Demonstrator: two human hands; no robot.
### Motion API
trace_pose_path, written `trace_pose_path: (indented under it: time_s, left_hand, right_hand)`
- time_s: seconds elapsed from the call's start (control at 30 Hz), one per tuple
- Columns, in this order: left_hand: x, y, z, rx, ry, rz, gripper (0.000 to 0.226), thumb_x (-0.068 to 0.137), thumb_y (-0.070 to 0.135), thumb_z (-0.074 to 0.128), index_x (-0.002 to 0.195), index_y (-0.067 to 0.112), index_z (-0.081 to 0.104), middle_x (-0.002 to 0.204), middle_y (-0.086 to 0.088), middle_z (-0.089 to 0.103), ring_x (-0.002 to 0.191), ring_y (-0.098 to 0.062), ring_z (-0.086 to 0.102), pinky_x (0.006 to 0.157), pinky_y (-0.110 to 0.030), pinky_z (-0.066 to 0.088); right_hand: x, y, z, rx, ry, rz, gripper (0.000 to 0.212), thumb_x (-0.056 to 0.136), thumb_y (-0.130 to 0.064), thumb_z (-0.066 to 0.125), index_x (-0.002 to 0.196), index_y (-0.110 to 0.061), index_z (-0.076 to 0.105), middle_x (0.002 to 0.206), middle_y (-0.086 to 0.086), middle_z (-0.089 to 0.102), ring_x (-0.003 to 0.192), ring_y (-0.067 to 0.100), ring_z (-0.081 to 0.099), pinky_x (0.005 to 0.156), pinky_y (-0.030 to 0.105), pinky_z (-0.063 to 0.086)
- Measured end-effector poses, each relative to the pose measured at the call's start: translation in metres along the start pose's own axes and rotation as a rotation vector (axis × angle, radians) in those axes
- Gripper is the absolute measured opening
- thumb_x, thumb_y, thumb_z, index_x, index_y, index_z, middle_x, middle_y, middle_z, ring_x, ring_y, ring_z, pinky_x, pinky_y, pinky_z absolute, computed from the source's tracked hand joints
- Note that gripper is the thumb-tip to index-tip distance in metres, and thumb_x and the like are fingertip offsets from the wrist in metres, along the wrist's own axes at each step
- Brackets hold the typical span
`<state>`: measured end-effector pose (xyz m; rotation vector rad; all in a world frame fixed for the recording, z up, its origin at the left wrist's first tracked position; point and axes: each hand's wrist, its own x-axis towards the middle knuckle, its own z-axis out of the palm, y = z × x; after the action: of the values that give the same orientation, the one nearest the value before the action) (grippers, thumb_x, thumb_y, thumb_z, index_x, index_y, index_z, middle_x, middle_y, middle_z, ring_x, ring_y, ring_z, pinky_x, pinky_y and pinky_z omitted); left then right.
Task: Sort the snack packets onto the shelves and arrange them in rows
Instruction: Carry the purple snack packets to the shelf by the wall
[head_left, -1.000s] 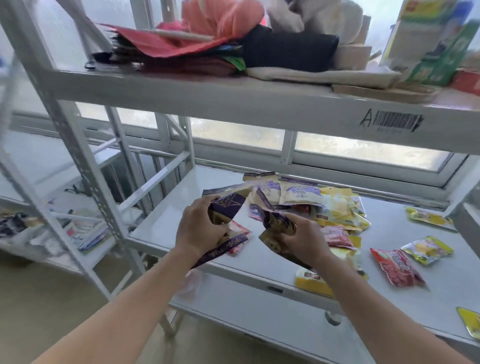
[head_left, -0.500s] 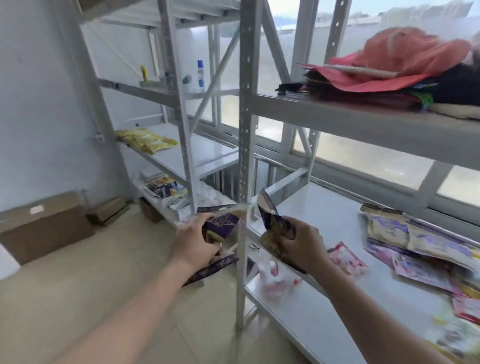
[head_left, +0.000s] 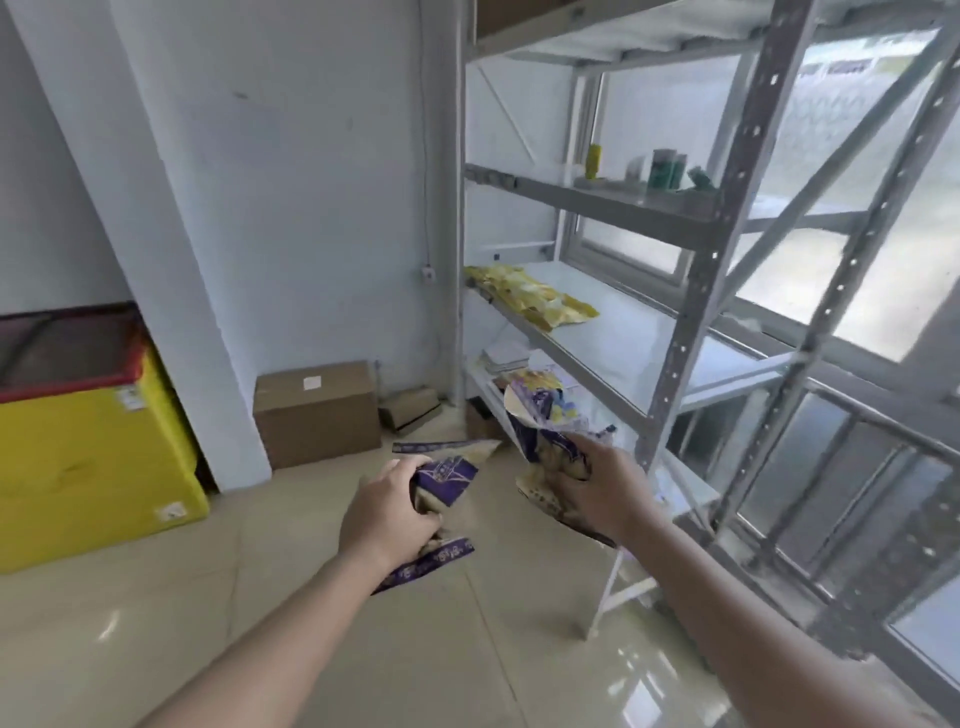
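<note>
My left hand (head_left: 387, 512) grips a bunch of purple-and-beige snack packets (head_left: 445, 474) in front of me, above the floor. My right hand (head_left: 602, 491) grips another bunch of purple snack packets (head_left: 540, 421) that stick up beside a grey upright of the metal shelving. On the left rack's middle shelf (head_left: 618, 338) lies a small pile of yellow snack packets (head_left: 530, 293) near its far left end. The rest of that shelf surface is bare white.
The upper shelf holds small bottles (head_left: 665, 169). The lowest shelf carries papers (head_left: 506, 356). Cardboard boxes (head_left: 317, 413) sit on the tiled floor by the wall, and a yellow chest with a red-rimmed lid (head_left: 83, 431) stands at the left. Windows run behind the racks.
The view has swung left from the rack with scattered packets to the left rack by the wall. Both hands kept their purple packets throughout.
</note>
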<state>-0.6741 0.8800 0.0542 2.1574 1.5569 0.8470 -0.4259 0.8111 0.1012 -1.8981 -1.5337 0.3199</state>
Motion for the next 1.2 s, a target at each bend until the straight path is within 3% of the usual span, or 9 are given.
trace_pose_path:
  time_s: [0.13, 0.4, 0.6, 0.8, 0.93, 1.2]
  left_hand:
    - [0.068, -0.057, -0.022, 0.010, 0.016, -0.043, 0.062, 0.066, 0.028, 0.073, 0.126, 0.032, 0.057, 0.119, 0.005, 0.060, 0.106, -0.024, 0.056, 0.083, -0.031, 0.048]
    - [0.222, -0.132, -0.009, 0.019, 0.001, -0.012, 0.064, 0.066, 0.024, 0.075, 0.126, 0.033, 0.055, 0.112, 0.010, 0.060, 0.102, -0.018, 0.052, 0.077, -0.029, 0.044]
    - [0.365, -0.160, 0.009, 0.051, -0.058, 0.035, 0.065, 0.066, 0.025, 0.074, 0.127, 0.034, 0.054, 0.113, 0.012, 0.059, 0.106, -0.017, 0.052, 0.082, -0.032, 0.048]
    - [0.513, -0.163, 0.025, 0.012, -0.099, 0.110, 0.066, 0.067, 0.027, 0.077, 0.128, 0.035, 0.053, 0.113, 0.013, 0.058, 0.097, -0.012, 0.056, 0.076, -0.028, 0.049]
    - [0.598, -0.162, 0.067, -0.024, -0.169, 0.195, 0.065, 0.063, 0.031, 0.076, 0.124, 0.035, 0.055, 0.108, 0.012, 0.060, 0.100, -0.014, 0.056, 0.081, -0.034, 0.051]
    - [0.751, -0.106, 0.178, -0.068, -0.436, 0.529, 0.063, 0.066, 0.034, 0.070, 0.127, 0.034, 0.053, 0.112, 0.007, 0.060, 0.102, -0.017, 0.054, 0.084, -0.032, 0.050]
  right_hand:
    - [0.068, -0.041, 0.047, -0.015, -0.021, -0.018, 0.053, 0.079, -0.031, 0.072, 0.130, -0.033, 0.058, 0.113, 0.000, 0.070, 0.105, 0.024, 0.063, 0.082, 0.030, 0.050]
    - [0.232, -0.068, 0.122, 0.022, -0.030, -0.017, 0.049, 0.081, -0.033, 0.072, 0.128, -0.034, 0.059, 0.115, -0.008, 0.067, 0.105, 0.018, 0.059, 0.071, 0.022, 0.033]
    - [0.377, -0.059, 0.172, 0.107, -0.010, 0.018, 0.049, 0.080, -0.033, 0.070, 0.127, -0.036, 0.059, 0.115, -0.005, 0.068, 0.105, 0.021, 0.062, 0.082, 0.031, 0.049]
    - [0.502, -0.052, 0.181, 0.071, 0.043, 0.068, 0.047, 0.080, -0.034, 0.068, 0.126, -0.034, 0.060, 0.115, -0.005, 0.068, 0.104, 0.020, 0.061, 0.079, 0.028, 0.046]
    - [0.566, -0.028, 0.178, 0.007, 0.094, 0.147, 0.048, 0.081, -0.032, 0.069, 0.128, -0.034, 0.059, 0.118, -0.004, 0.067, 0.103, 0.020, 0.061, 0.081, 0.027, 0.047]
    - [0.626, 0.059, 0.158, -0.111, 0.305, 0.446, 0.050, 0.077, -0.035, 0.073, 0.126, -0.033, 0.061, 0.113, -0.003, 0.069, 0.104, 0.023, 0.062, 0.077, 0.029, 0.047]
